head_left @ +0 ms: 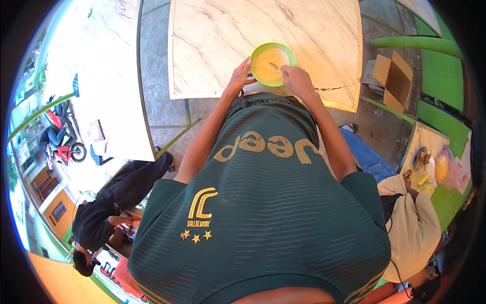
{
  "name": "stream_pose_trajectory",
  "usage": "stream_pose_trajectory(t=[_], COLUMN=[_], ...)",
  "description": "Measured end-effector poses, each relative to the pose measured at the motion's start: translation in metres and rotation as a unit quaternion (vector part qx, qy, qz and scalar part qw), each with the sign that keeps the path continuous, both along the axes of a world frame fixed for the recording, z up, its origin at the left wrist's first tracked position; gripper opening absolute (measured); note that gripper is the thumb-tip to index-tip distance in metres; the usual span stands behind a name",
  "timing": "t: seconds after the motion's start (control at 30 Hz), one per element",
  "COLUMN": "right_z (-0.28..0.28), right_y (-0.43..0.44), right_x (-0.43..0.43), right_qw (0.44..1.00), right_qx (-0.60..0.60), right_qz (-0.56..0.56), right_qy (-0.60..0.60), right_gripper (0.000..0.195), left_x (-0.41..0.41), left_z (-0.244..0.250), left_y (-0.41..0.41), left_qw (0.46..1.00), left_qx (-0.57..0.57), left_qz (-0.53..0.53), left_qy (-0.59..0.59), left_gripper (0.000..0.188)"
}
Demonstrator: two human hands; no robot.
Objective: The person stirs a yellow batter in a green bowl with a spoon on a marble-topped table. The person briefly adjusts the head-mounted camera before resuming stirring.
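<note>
A green bowl (292,57) sits at the near edge of a marble-patterned table (216,45). Inside it is a pale yellow liquid or batter (265,57). At the bowl's left side, my left hand (240,77) grips the rim, with its thumb uppermost. My right hand (297,79) is closed at the right rim, around what seems to be the handle of a utensil. A dark, narrow shape, perhaps the utensil's head (273,66), shows in the liquid. My fingers hide the handle.
A second table (114,76) stands at the left, brightly lit. Right of my table lies an open cardboard box (396,81) on the floor. One person in black (95,224) is behind me at the left; another in a beige top (412,224) is close at the right, beside a side table (427,138) holding plastic bags.
</note>
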State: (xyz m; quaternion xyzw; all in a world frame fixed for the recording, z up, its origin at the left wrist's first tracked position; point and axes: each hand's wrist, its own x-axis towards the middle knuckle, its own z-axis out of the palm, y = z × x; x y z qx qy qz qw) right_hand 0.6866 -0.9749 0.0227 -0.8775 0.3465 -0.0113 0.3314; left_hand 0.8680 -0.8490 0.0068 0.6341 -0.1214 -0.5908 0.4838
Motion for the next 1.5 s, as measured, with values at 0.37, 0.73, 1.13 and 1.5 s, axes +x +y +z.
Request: stream_pose_trajectory(t=[0.37,0.73,1.13,1.5], right_z=[0.014,0.01,0.005,0.002], right_y=[-0.005,-0.016,-0.003,-0.004], right_x=[0.001,0.009,0.002,0.011], right_qw=[0.993,0.994,0.995,0.996], right_qx=[0.111,-0.084,0.087,-0.067], right_qz=[-0.012,-0.061,-0.008,-0.042], right_qy=[-0.03,0.036,-0.038,0.042], right_gripper=[0.026,0.022,0.027,0.021], left_x=[0.0,-0.001,0.0,-0.002], left_z=[-0.002,0.002,-0.001,-0.009], left_y=[0.001,-0.001,-0.001,-0.001], left_qw=[1.0,1.0,1.0,0.999], left_qx=[-0.001,0.001,0.0,-0.008], left_qz=[0.007,0.016,0.011,0.042], left_qy=[0.0,-0.001,0.002,-0.001], left_gripper=[0.059,0.058,0.058,0.052])
